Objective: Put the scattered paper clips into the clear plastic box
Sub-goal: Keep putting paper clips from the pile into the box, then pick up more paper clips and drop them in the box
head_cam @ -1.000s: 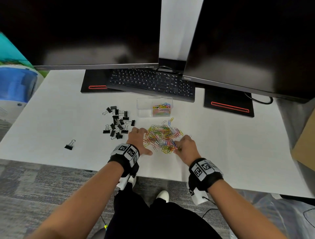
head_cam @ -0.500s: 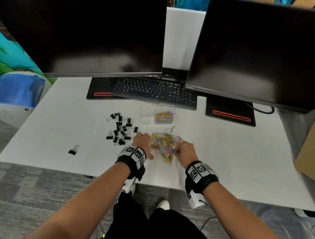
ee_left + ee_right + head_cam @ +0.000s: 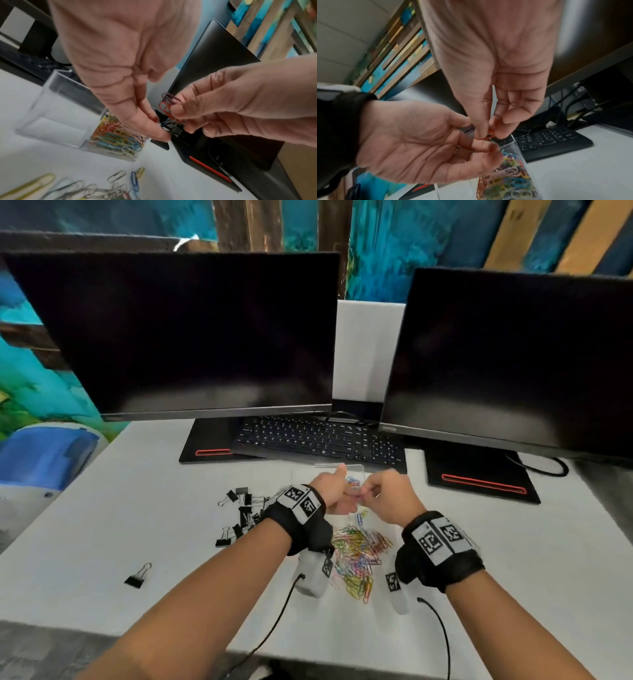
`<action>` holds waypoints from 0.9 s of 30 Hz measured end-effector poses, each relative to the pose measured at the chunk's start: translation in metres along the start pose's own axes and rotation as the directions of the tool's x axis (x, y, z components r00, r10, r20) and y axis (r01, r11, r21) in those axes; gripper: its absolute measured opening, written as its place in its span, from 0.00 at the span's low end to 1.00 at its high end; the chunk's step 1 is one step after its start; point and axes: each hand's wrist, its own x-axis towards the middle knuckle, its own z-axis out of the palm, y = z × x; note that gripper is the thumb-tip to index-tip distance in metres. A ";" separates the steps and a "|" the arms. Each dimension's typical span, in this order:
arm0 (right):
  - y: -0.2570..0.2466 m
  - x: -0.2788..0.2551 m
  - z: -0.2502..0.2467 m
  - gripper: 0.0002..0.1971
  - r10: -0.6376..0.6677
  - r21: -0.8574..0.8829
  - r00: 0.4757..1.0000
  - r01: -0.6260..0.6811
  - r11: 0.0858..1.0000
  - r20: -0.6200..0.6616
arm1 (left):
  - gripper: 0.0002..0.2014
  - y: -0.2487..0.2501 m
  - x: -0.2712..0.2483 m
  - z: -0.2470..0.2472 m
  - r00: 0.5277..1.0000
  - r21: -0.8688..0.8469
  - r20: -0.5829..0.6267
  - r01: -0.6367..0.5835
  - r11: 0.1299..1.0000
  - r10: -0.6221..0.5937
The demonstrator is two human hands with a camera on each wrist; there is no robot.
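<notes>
- Hovering side by side above the clear plastic box (image 3: pixel 356 470), the left hand (image 3: pixel 334 491) and the right hand (image 3: pixel 390 496) nearly meet over the white desk (image 3: pixel 479 559) in the head view. The loose pile of coloured paper clips (image 3: pixel 359 553) lies on the desk nearer the person, between the two wrists. A scatter of black binder clips (image 3: pixel 241 510) sits to the left of it, with one lone binder clip (image 3: pixel 138 576) well apart. A keyboard (image 3: pixel 322 441) and two dark monitors (image 3: pixel 191 337) stand behind the box.
- From the left wrist, the left hand (image 3: pixel 123 60) has its fingers relaxed and pointing down over the box (image 3: pixel 56 115), gripping nothing I can make out. The right hand (image 3: pixel 240 102) pinches a small bunch of held clips (image 3: pixel 167 105), red and purple, between thumb and fingertips. The box's right compartment is partly filled with clips; its left one looks bare. More loose clips (image 3: pixel 120 180) lie on the desk in front.
- From the right wrist, the right hand (image 3: pixel 496 67) pinches something red at its fingertips just above the box (image 3: pixel 510 174). The left hand (image 3: pixel 412 142) is cupped palm up beside it, fingers loosely curled.
</notes>
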 end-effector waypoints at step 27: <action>-0.002 -0.056 0.074 0.15 0.142 -0.454 0.988 -0.100 0.886 0.059 | 0.19 -0.047 -0.037 0.004 0.999 -0.607 -0.051 -0.031 0.794 0.000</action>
